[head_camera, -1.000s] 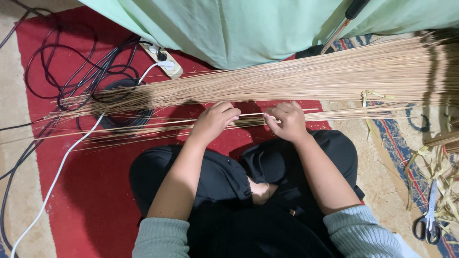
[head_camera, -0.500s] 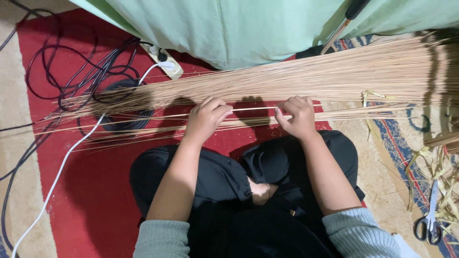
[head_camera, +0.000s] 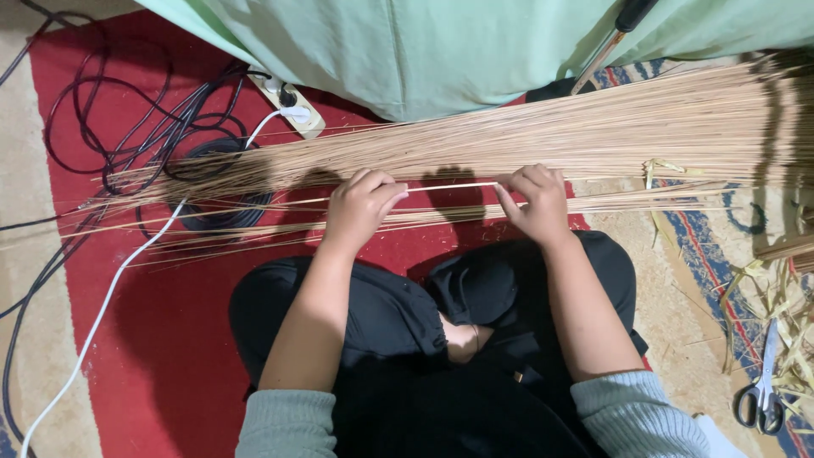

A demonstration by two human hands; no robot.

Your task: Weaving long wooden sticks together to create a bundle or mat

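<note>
A long bundle of thin tan sticks [head_camera: 543, 136] lies across the red carpet [head_camera: 161, 356] in front of my crossed legs. My left hand [head_camera: 363, 206] and my right hand [head_camera: 532, 200] both pinch one pale stick [head_camera: 449, 187] stretched level between them, just above a smaller spread of sticks [head_camera: 254, 229]. My fingers are curled around the stick at each end of the gap.
A white power strip [head_camera: 292, 110] with black cables [head_camera: 144, 136] and a white cable [head_camera: 102, 314] lies at the left. Green cloth [head_camera: 441, 51] hangs at the top. Scissors [head_camera: 763, 390] and dry leaf scraps [head_camera: 788, 297] lie at the right.
My hands have drawn apart along the stick; the right hand has slid to the right and the gap between them has widened.
</note>
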